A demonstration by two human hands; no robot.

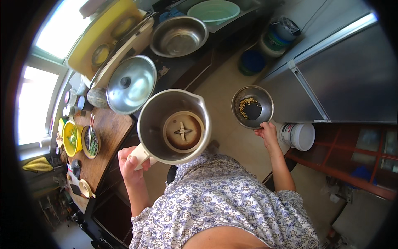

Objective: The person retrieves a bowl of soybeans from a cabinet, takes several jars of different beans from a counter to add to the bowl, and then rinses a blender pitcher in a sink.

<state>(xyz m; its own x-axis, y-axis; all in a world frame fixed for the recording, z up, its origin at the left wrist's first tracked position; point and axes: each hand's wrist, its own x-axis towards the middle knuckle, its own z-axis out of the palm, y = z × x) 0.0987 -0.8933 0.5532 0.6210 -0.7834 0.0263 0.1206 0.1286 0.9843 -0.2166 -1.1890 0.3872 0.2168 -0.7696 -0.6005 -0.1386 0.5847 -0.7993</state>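
My left hand [132, 165] grips the pale handle of a metal blender jug [174, 124], seen from above with its mouth towards me. A cross-shaped blade sits at the bottom of the jug, on a brown-stained base, and no food shows inside. My right hand [267, 133] pinches the near rim of a small stainless steel bowl [266, 107], held out over the floor. Yellow kernels or beans and a dark patch of small black grains or beans lie in that bowl. A round metal lid [136, 81] with a black knob lies beyond the jug on the left.
A large steel basin [180, 35] and a green plastic basin [214, 11] stand along the counter. On the wooden board [108, 130] are a yellow bowl [66, 138] and a bowl of chopped greens with chopsticks [90, 133]. A refrigerator [348, 74] and a white bucket [303, 137] stand right.
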